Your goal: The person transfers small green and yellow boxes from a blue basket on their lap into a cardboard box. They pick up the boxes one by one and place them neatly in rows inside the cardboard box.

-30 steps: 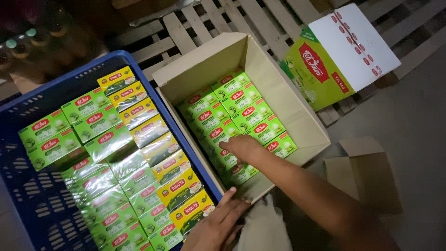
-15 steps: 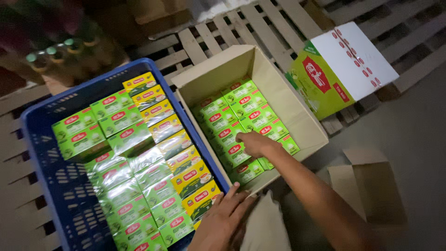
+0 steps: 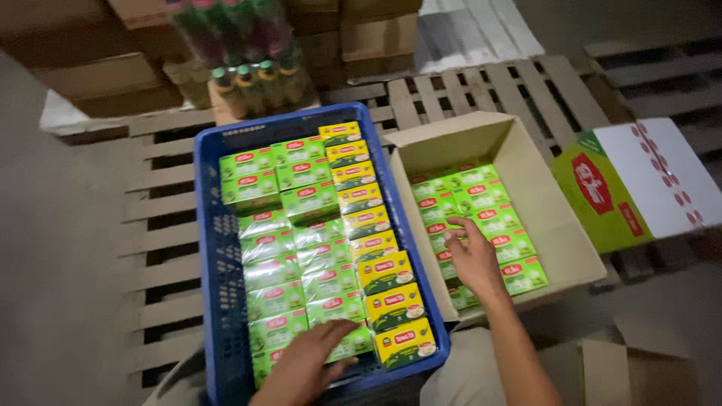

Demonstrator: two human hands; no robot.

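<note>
I see my right hand flat, fingers spread, resting on glossy green tea boxes inside the plain cardboard carton, gripping nothing. My left hand lies open on wrapped green packs in the blue slotted plastic crate; half a second ago it sat at the crate's near corner

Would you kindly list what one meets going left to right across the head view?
Blue plastic crate → yellow tea boxes in its right column → right hand → open brown cardboard carton → closed green-and-white cardboard box.
</note>
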